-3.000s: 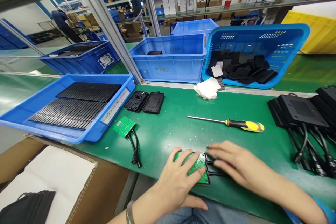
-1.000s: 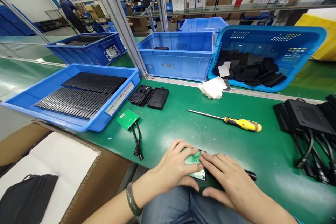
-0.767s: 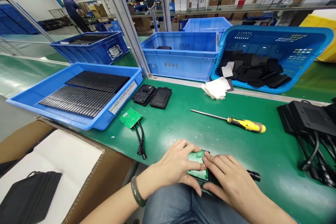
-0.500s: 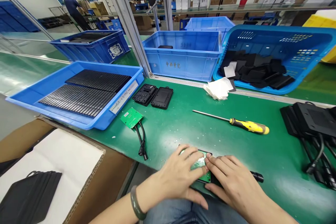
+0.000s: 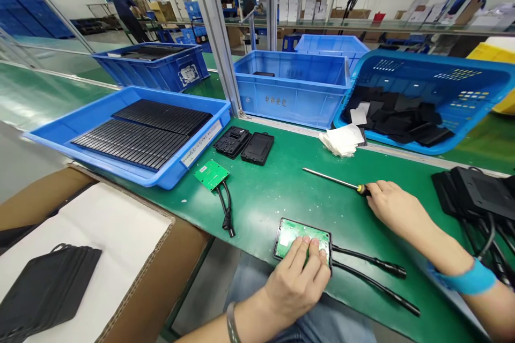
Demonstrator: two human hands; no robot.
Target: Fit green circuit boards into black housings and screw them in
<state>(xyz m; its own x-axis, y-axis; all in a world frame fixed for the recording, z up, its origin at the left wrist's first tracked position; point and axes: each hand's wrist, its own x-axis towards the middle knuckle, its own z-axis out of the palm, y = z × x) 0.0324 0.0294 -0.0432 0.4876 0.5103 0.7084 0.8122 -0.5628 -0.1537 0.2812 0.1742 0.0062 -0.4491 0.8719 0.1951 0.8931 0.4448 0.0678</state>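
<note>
Green workbench (image 5: 257,198); blue tray (image 5: 124,171) beyond left hand (image 5: 295,284), off to its left. Black case (image 5: 331,253) under left hand, green circuit board (image 5: 289,234) inside; fingers together, tips on board, thumb hidden, grip unclear. Right hand (image 5: 396,206) closed around screwdriver (image 5: 333,180). Black cables (image 5: 388,266) right of left hand.

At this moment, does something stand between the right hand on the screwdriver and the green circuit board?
Nothing visible stands between the right hand and the green circuit board; the two black cables lie nearer the person. The left hand covers part of the board.
</note>
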